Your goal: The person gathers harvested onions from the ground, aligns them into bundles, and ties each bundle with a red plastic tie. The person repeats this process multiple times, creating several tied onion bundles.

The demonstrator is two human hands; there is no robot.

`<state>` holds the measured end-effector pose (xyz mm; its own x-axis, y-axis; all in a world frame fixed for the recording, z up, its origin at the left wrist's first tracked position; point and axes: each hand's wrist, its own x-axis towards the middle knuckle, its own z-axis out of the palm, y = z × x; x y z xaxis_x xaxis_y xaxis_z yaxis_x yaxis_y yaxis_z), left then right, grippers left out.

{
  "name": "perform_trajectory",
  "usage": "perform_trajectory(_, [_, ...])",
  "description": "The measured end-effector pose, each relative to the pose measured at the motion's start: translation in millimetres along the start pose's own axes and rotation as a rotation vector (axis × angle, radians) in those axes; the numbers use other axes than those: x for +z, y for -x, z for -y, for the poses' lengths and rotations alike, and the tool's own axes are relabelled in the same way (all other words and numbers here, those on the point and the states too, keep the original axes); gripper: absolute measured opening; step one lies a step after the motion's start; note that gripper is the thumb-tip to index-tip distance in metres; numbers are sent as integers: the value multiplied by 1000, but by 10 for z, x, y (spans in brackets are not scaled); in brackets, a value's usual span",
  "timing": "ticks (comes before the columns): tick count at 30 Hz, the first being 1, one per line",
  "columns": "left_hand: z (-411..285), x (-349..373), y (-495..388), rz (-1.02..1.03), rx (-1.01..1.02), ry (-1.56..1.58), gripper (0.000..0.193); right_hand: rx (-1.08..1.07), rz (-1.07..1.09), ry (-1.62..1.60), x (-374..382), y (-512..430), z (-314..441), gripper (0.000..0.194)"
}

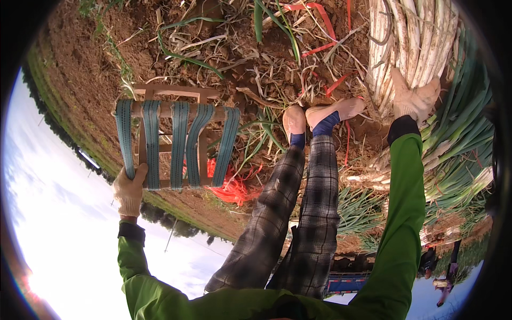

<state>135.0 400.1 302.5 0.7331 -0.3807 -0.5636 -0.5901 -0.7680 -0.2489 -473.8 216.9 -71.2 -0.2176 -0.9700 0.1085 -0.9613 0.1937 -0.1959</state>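
My left hand [130, 191], in a pale knit glove, grips the frame of a wooden folding stool [150, 138] with teal webbing straps across its seat. The stool hangs tilted above the soil, left of my legs. My right hand [416, 96], gloved as well, lies against the white stalks of a large pile of long green onions [420, 44]. Its thumb and fingers are spread. Green onion leaves [466, 104] fan out to the right of that hand. A dark curved hook or sickle-like piece [386, 26] lies on the stalks.
My shoes [336, 110] stand on brown soil strewn with dry leaves. Red plastic twine [232, 186] is heaped behind the stool, and red strips [326, 28] lie ahead. More onion bundles [364, 208] lie behind me. Farther back are a blue vehicle [346, 284] and another person [448, 280].
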Motion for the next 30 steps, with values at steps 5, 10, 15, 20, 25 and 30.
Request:
perform_trajectory(5, [857, 147, -932, -264, -31, -631, 80, 57, 129, 67, -239, 10, 198, 127])
perform_trajectory(10, [1199, 943, -1257, -58, 15, -369, 89, 94, 90, 13, -306, 4, 231, 124])
perform_trajectory(15, [354, 1319, -627, -591, 498, -412, 57, 22, 23, -36, -296, 9, 239, 124])
perform_trajectory(20, [-1462, 2526, 70, -48, 894, 354, 23, 6, 79, -95, -251, -16, 324, 101])
perform_trajectory(25, [-3420, 3847, 207, 255, 645, 272, 83, -19, 109, -188, -175, 1, 206, 78])
perform_trajectory(30, [-4036, 3929, 237, 928, 197, 704, 42, -23, 129, -218, -125, 14, 141, 57])
